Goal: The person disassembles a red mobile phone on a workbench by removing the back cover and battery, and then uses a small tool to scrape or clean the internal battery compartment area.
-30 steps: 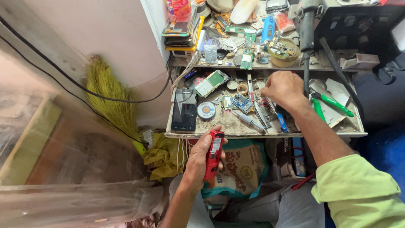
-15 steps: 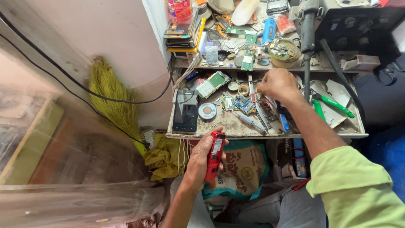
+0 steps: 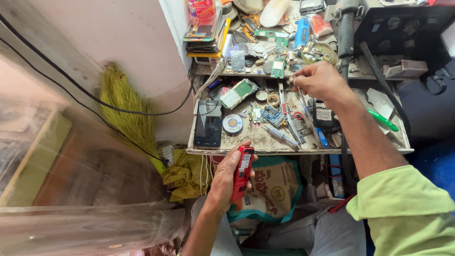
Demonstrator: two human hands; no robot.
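Printed sack: a bag (image 3: 272, 189) with a teal border and a round yellow emblem sits under the surface (image 3: 265, 142), at 6 o'clock from the worktop's front edge, just beside the left hand.
Stacked phones: a pile of handsets (image 3: 204, 33) stands at the 11 o'clock corner of the upper shelf, against the wall.
Small packet: a clear pouch with red contents (image 3: 320, 23) lies at 12 o'clock, among circuit boards.
White label: a pale sticker strip runs along the face of the red phone (image 3: 241, 171).
Left hand: the left hand (image 3: 227, 178) is raised below the surface's front edge, forearm coming up from 6 o'clock; its grip is closed around the red phone, held upright with the thumb on the near side.
Right hand: the right hand (image 3: 318, 80) hovers over the upper shelf edge at 1 o'clock, arm in a lime-green sleeve (image 3: 403, 208) reaching from 4 o'clock. Its fingertips are pinched together, seemingly on a tiny part too small to identify.
Nearby: a dark smartphone (image 3: 208, 124) lies flat at 9 o'clock on the surface, a round solder reel (image 3: 232, 123) just beside it, and a green-handled tool (image 3: 381, 119) at 3 o'clock.
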